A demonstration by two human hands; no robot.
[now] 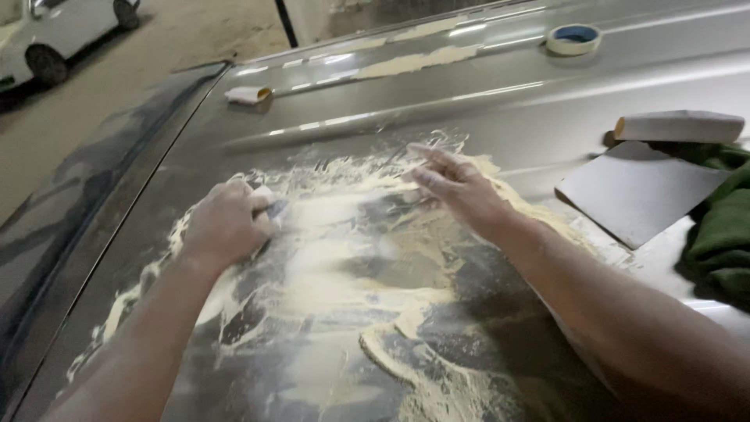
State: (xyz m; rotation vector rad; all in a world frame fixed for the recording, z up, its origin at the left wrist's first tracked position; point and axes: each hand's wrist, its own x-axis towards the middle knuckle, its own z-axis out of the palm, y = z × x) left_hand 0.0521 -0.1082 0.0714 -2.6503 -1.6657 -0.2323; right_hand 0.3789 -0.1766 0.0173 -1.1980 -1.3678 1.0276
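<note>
Left hand (226, 223) closed on a sanding block (269, 209), pressed to the dusty panel (484, 101); right hand (457, 184) open, empty, fingers flat. Uneven pressure could gouge the filler (336, 270).

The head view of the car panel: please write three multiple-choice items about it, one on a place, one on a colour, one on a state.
1. Where does the tape roll lie on the grey panel?
A. at the far right
B. between the hands
C. under the left hand

2. What colour is the cloth at the right edge?
A. red
B. green
C. white

3. How is the right hand held?
A. closed in a fist
B. gripping the tape roll
C. open, with fingers stretched out

Answers:
1. A, the roll lies near the top right, far from both hands.
2. B, the crumpled cloth beside the flat grey sheet is dark green.
3. C, its fingers are spread over the pale dust, while the left hand is closed on a small block.
</note>
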